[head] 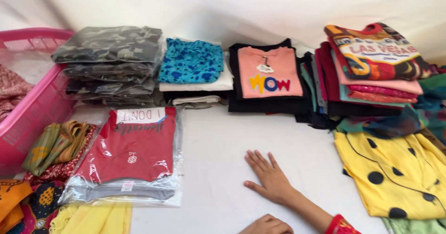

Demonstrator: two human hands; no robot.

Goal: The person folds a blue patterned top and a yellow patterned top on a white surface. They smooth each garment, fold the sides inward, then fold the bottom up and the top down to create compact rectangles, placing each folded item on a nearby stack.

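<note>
The right hand [272, 180] lies flat and released, palm down, fingers spread on the bare white sheet [218, 141] near its front edge, grasping nothing. The left hand [267, 225] barely shows at the front edge; I cannot tell whether it is clenched.

Nearest the hands are the red shirt in a clear bag [132, 150] on the left and the yellow dotted garment [395, 173] on the right, both apart from the fingers.

Likely trouble: the bagged camouflage stack [109, 60] at the back left looks slippery and could slide if nudged. The tall mixed pile [371, 67] at the back right leans, and pulling a lower piece could topple it onto the yellow garment. The glossy bag could also skate across the sheet under a careless sweep.

The clear bag is flat and rectangular, with a white paper label [139, 115] across its far end. The pink top [268, 71] at the back centre carries a small white hang tag [265, 68] above coloured letters. A pink basket [32, 108] stands at the left edge.
</note>
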